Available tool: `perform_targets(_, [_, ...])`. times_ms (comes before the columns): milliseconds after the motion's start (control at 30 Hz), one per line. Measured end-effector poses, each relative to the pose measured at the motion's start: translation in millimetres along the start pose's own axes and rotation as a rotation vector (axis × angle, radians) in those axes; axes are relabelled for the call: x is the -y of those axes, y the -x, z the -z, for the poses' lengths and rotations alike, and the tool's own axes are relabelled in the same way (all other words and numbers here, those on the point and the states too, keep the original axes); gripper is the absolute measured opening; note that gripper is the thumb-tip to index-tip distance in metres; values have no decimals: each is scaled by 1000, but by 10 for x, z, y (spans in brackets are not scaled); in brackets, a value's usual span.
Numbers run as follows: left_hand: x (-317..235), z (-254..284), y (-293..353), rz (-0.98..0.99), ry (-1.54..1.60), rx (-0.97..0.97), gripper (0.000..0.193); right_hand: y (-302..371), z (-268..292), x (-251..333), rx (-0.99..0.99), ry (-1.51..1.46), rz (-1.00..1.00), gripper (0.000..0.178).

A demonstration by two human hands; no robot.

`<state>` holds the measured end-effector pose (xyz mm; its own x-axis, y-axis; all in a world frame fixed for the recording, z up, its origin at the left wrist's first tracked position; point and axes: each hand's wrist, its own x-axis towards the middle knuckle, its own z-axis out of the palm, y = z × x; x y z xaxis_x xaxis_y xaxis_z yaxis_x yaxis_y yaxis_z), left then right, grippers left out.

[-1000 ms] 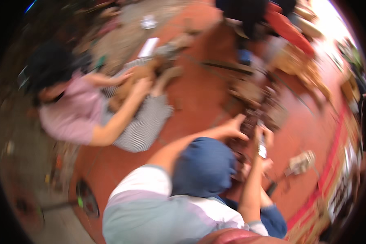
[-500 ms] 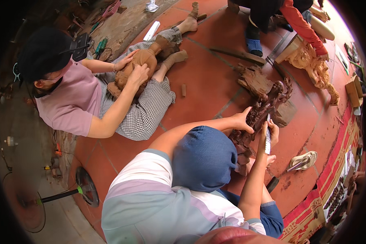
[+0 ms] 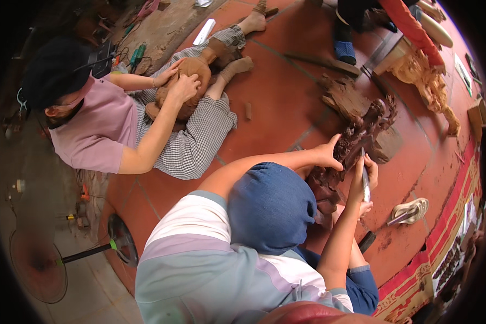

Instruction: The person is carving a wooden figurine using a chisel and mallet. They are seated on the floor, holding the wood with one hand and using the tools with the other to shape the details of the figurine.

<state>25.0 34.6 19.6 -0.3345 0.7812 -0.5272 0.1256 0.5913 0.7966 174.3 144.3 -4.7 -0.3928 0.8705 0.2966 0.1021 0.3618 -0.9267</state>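
A dark reddish-brown wood carving (image 3: 356,137) with knotty, pierced shapes leans away from me on the tiled floor. My left hand (image 3: 328,154) grips its near left side, thumb and forefinger spread against the wood and the other fingers hidden. In my right hand (image 3: 364,175), at the carving's right side, is a slim carving tool (image 3: 366,186) with a whitish handle. Its tip meets or lies very close to the wood; I cannot tell which. My denim-covered left knee (image 3: 270,208) rises between my arms and hides part of the carving's lower end.
Rough wood pieces (image 3: 343,100) lie beyond the carving. At left, a seated person (image 3: 97,124) works on a brown wooden figure (image 3: 194,73). Another person's orange sleeve (image 3: 416,32) reaches over a pale carving (image 3: 421,81). Sandals (image 3: 410,211), a red mat (image 3: 410,275) and a fan (image 3: 40,270) are around me.
The view has shifted slightly, moving most of the scene rightward. The carving tool leans a little differently in my right hand. My left hand keeps its place on the wood carving.
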Motion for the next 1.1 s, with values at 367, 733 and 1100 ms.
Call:
perform_targets(367, [-70,-50,-78,-17,188,45,124,-131,-15,315,-170,25,-9,10])
perform_targets(733, [-97,-52,-50,29,226,90,126,-171,-82,306,-254,27,86,10])
perform_targets(1100, [43,-27,-142,-36,222,92,124,-56,-123,158,-187,121,130,14])
